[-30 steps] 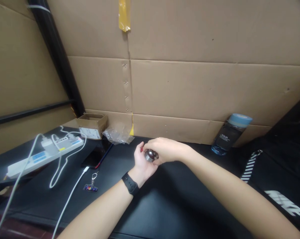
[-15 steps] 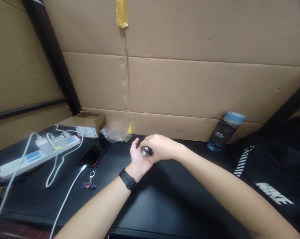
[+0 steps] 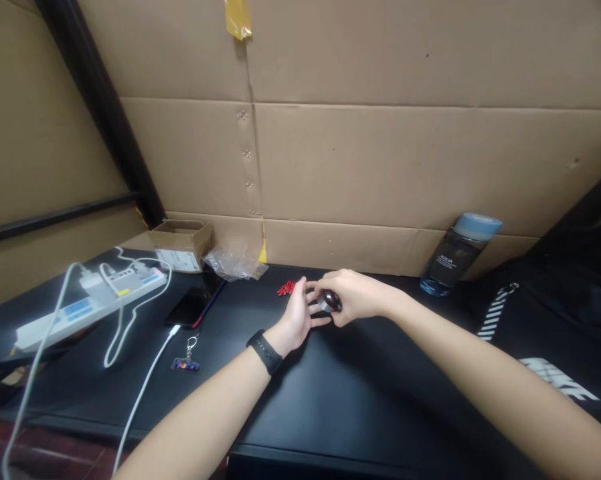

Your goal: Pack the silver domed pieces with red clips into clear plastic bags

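Observation:
My right hand (image 3: 358,297) grips a small round object (image 3: 330,301) with a glossy dark-brown face and a silvery metal rim; I cannot make out its exact kind. Palm up and fingers spread, my left hand (image 3: 300,317) is just left of it, wearing a black wristband (image 3: 264,351). The left fingertips reach close behind the round object, and whether they touch it I cannot tell. On the black table beyond the left thumb lies a small red tangle (image 3: 285,288), like bunched cord, partly hidden by that hand.
On the left are a white power strip (image 3: 93,310) with plugs and cables, a phone (image 3: 188,307) on a charging cable and a keychain (image 3: 186,364). A cardboard box (image 3: 181,245) and clear plastic wrap (image 3: 234,262) sit behind. Rightward stand a water bottle (image 3: 458,255) and a black bag (image 3: 555,333).
My right hand has moved right and tilted the round object, drawing it away from my left palm. The left fingers now show spread out, and the red tangle has come into sight.

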The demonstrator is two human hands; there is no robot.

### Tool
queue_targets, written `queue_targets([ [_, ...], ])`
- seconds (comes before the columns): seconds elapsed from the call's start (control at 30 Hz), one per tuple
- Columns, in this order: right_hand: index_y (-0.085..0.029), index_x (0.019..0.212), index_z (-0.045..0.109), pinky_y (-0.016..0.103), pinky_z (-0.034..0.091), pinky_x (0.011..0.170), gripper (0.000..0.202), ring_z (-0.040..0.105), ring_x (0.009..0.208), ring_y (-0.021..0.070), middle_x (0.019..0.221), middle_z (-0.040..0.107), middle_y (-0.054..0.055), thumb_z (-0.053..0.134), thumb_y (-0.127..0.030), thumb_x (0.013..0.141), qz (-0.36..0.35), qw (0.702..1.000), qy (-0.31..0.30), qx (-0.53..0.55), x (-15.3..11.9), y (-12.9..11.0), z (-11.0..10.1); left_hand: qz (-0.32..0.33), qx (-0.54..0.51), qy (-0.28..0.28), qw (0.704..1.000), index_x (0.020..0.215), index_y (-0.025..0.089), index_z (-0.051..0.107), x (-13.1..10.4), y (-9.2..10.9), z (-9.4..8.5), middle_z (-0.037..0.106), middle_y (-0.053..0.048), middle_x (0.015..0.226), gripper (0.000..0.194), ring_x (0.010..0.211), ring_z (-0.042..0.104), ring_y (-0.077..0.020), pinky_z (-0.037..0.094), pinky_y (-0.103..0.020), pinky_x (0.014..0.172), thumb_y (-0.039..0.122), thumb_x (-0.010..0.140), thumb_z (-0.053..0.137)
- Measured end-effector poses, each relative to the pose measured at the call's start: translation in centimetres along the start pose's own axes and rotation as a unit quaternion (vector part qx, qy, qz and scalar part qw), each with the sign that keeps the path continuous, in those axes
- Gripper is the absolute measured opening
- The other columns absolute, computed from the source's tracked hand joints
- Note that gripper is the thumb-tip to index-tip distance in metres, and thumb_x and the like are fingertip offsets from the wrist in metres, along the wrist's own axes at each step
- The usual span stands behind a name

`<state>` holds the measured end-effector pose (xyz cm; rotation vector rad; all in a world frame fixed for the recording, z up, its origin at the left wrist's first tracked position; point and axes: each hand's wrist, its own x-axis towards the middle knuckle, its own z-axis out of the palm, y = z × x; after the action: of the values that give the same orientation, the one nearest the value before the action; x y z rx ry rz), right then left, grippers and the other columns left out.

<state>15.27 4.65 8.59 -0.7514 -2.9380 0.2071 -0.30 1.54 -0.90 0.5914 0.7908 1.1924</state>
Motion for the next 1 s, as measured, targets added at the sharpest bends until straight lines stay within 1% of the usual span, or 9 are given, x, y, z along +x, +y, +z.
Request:
queue_targets([
  [0.07, -0.020, 0.100, 0.070, 0.025, 0.043, 0.066, 0.040, 0.064, 0.076, 0.0191, 0.091, 0.070, 0.003, 0.076, -0.020, 0.061, 0.040, 0.999, -0.016, -0.010, -1.2, 1.5, 0.4, 0.015, 0.047, 0.014, 0.999, 0.111, 0.023, 0.057, 0.4, -0.2, -0.5, 0.068, -0.009, 0.108, 0.038, 0.093, 0.069, -0.0250, 0.057, -0.039, 0.075, 0.057, 0.100, 0.041],
  [0.13, -0.021, 0.095, 0.070, 0.025, 0.044, 0.066, 0.034, 0.065, 0.077, 0.0197, 0.090, 0.071, 0.002, 0.076, -0.022, 0.061, 0.076, 0.996, -0.036, -0.021, -2.5, 3.4, 0.8, 0.023, 0.076, 0.007, 0.997, 0.112, 0.023, 0.055, 0.7, -0.5, -0.8, 0.068, -0.011, 0.108, 0.037, 0.099, 0.069, -0.0277, 0.056, -0.039, 0.075, 0.056, 0.099, 0.043],
  [0.2, -0.022, 0.093, 0.070, 0.026, 0.044, 0.065, 0.034, 0.066, 0.077, 0.0208, 0.089, 0.072, 0.002, 0.076, -0.023, 0.060, 0.115, 0.991, -0.050, -0.037, -3.9, 5.4, 1.2, 0.032, 0.103, -0.007, 0.994, 0.111, 0.023, 0.055, 0.8, -0.8, -1.0, 0.068, -0.011, 0.106, 0.036, 0.101, 0.069, -0.0287, 0.057, -0.039, 0.076, 0.055, 0.098, 0.046],
  [0.3, -0.023, 0.097, 0.071, 0.026, 0.044, 0.064, 0.039, 0.067, 0.076, 0.0208, 0.086, 0.073, 0.001, 0.077, -0.023, 0.058, 0.179, 0.980, -0.088, -0.021, -5.8, 8.5, 1.6, 0.049, 0.150, -0.019, 0.987, 0.107, 0.023, 0.056, 0.7, -1.3, -0.9, 0.067, -0.008, 0.101, 0.033, 0.096, 0.070, -0.0266, 0.056, -0.036, 0.074, 0.053, 0.095, 0.052],
  [0.5, -0.021, 0.102, 0.074, 0.028, 0.045, 0.067, 0.046, 0.069, 0.082, 0.0247, 0.090, 0.075, 0.005, 0.079, -0.025, 0.057, 0.272, 0.955, -0.109, -0.047, -8.9, 13.3, 2.2, 0.092, 0.212, -0.063, 0.971, 0.100, 0.021, 0.060, 0.9, -2.2, -0.3, 0.068, -0.006, 0.093, 0.033, 0.088, 0.070, -0.0204, 0.049, -0.026, 0.071, 0.052, 0.097, 0.048],
  [0.63, -0.022, 0.106, 0.074, 0.029, 0.045, 0.069, 0.051, 0.070, 0.086, 0.0268, 0.094, 0.075, 0.007, 0.080, -0.027, 0.056, 0.321, 0.938, -0.108, -0.077, -9.8, 15.1, 2.6, 0.118, 0.242, -0.091, 0.959, 0.098, 0.022, 0.062, 1.4, -2.9, -0.6, 0.069, -0.005, 0.090, 0.033, 0.086, 0.069, -0.0192, 0.045, -0.025, 0.070, 0.053, 0.097, 0.051],
  [0.73, -0.021, 0.107, 0.075, 0.030, 0.047, 0.072, 0.051, 0.071, 0.088, 0.0273, 0.096, 0.075, 0.008, 0.080, -0.026, 0.057, 0.323, 0.937, -0.110, -0.081, -10.0, 16.0, 2.7, 0.123, 0.241, -0.103, 0.957, 0.097, 0.022, 0.063, 1.5, -3.2, -0.8, 0.069, -0.005, 0.088, 0.032, 0.083, 0.068, -0.0189, 0.044, -0.025, 0.069, 0.052, 0.097, 0.052],
  [0.87, -0.019, 0.110, 0.076, 0.031, 0.047, 0.072, 0.054, 0.071, 0.090, 0.0285, 0.097, 0.076, 0.009, 0.080, -0.024, 0.057, 0.321, 0.935, -0.124, -0.084, -9.7, 16.6, 2.6, 0.125, 0.236, -0.138, 0.954, 0.093, 0.021, 0.068, 1.0, -2.9, -0.9, 0.070, -0.005, 0.083, 0.029, 0.077, 0.066, -0.0178, 0.041, -0.025, 0.067, 0.045, 0.098, 0.055],
  [1.0, -0.019, 0.108, 0.077, 0.031, 0.048, 0.070, 0.053, 0.072, 0.088, 0.0278, 0.094, 0.077, 0.008, 0.080, -0.019, 0.055, 0.337, 0.927, -0.146, -0.079, -9.0, 16.8, 2.5, 0.126, 0.258, -0.171, 0.942, 0.089, 0.019, 0.072, 0.4, -2.4, -0.7, 0.071, -0.006, 0.081, 0.034, 0.075, 0.065, -0.0180, 0.040, -0.025, 0.067, 0.042, 0.101, 0.051],
])
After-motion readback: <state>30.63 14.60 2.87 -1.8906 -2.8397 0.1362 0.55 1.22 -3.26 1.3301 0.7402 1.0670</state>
